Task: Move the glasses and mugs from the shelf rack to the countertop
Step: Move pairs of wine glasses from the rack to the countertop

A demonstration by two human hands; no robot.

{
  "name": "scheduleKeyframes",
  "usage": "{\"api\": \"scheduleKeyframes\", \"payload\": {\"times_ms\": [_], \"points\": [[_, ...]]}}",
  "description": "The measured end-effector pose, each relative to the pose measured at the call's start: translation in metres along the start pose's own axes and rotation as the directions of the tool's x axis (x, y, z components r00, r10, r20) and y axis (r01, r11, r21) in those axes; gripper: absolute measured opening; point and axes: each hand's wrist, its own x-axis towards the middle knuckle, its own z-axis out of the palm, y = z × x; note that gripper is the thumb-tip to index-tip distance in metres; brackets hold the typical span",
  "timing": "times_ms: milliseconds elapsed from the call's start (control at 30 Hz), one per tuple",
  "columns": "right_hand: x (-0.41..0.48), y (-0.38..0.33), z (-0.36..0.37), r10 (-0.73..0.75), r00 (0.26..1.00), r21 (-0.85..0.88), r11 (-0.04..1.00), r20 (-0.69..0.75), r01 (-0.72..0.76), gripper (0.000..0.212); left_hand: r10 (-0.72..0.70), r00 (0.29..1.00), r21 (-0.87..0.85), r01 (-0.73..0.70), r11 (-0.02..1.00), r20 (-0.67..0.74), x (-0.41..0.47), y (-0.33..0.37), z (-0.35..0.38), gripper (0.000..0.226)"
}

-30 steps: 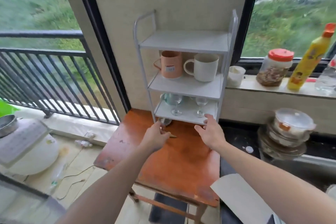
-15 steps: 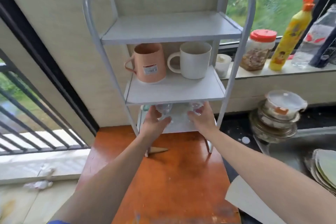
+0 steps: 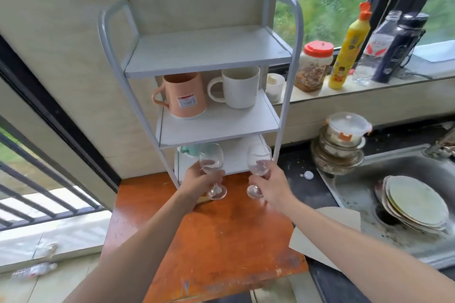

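Your left hand (image 3: 197, 181) is closed around the stem of a clear wine glass (image 3: 212, 172), and your right hand (image 3: 269, 186) is closed around the stem of a second glass (image 3: 258, 167). Both glasses are upright, held side by side just in front of the rack's (image 3: 285, 96) bottom shelf, above the orange table (image 3: 221, 241). On the middle shelf a pink mug (image 3: 187, 94) and a white mug (image 3: 240, 86) stand together. A sink (image 3: 357, 179) with stacked plates lies to your right.

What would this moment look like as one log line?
left hand: holds wine glass | right hand: holds second glass | two mugs on rack
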Motion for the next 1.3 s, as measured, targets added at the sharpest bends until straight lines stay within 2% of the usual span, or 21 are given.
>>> {"api": "scheduleKeyframes", "payload": {"times_ms": [100,167,367,500,600,767,900,1133,1300], "points": [[-0.032,0.015,-0.028,0.054,0.999,-0.013,0.998,-0.011,-0.054,0.034,-0.024,0.992,0.048,0.018,0.999,0.126,-0.025,-0.011,0.021,0.047],[-0.057,0.025,-0.055,0.096,0.995,0.044,0.994,-0.018,-0.096,0.033,-0.059,0.987,0.077,0.048,0.996,0.15,-0.041,-0.019,0.044,0.046],[-0.152,0.065,-0.174,0.14,0.987,0.166,0.978,-0.082,-0.125,0.037,-0.105,0.947,0.101,0.077,0.992,0.303,-0.096,-0.038,0.16,0.046],[-0.23,0.097,-0.266,0.204,0.959,0.249,0.956,-0.196,-0.152,0.034,-0.13,0.861,0.079,0.105,0.991,0.492,-0.14,-0.05,0.264,0.049],[-0.288,0.114,-0.331,0.229,0.926,0.256,0.954,-0.299,-0.153,0.036,-0.142,0.773,0.11,0.094,0.989,0.618,-0.173,-0.055,0.343,0.061],[-0.365,0.137,-0.418,0.273,0.834,0.329,0.937,-0.48,-0.118,0.033,-0.19,0.622,0.221,0.028,0.975,0.759,-0.213,-0.05,0.456,0.07],[-0.418,0.16,-0.48,0.307,0.73,0.364,0.927,-0.61,-0.086,0.04,-0.203,0.493,0.271,-0.072,0.96,0.846,-0.239,-0.043,0.548,0.063],[-0.473,0.202,-0.609,0.355,0.534,0.393,0.918,-0.767,-0.045,0.045,-0.229,0.283,0.287,-0.188,0.939,0.932,-0.274,-0.036,0.72,0.045],[-0.496,0.211,-0.705,0.351,0.403,0.387,0.922,-0.845,0.009,0.049,-0.234,0.182,0.273,-0.237,0.932,0.955,-0.292,-0.023,0.839,0.05]]}}
